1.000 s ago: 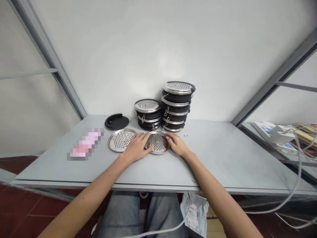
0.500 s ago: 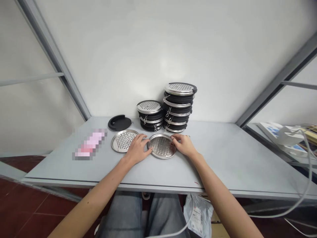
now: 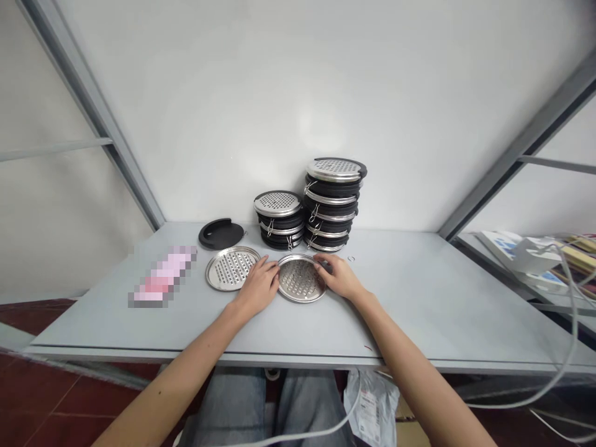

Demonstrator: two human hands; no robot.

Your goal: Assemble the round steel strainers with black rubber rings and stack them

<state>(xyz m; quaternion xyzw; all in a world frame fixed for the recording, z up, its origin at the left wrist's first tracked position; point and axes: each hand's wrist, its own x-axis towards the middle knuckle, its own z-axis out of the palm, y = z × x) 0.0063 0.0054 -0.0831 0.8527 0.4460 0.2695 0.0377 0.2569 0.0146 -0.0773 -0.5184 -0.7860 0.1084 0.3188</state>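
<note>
A round metal grater plate (image 3: 302, 279) with a raised rim lies flat on the grey table in front of me. My left hand (image 3: 257, 285) is at its left edge, fingers bent together with the tips against the rim. On the opposite side my right hand (image 3: 342, 277) pinches the right edge with thumb and fingers. A second round grater plate (image 3: 228, 269) lies just left, its right side partly covered by my left hand. Behind that sits a black round holder (image 3: 221, 234) with a raised edge.
Two stacks of black holders with grater plates and wire clips stand against the wall, a shorter stack (image 3: 279, 220) and a taller stack (image 3: 333, 205). A small wire ring (image 3: 351, 258) lies right of them. A blurred pink item (image 3: 162, 277) is at left. Boxes (image 3: 521, 257) and cables are at far right.
The view has shifted slightly. My left fingers have drawn closer together at the plate's left rim, and my right fingers have shifted slightly on its right rim. The plate stays flat.
</note>
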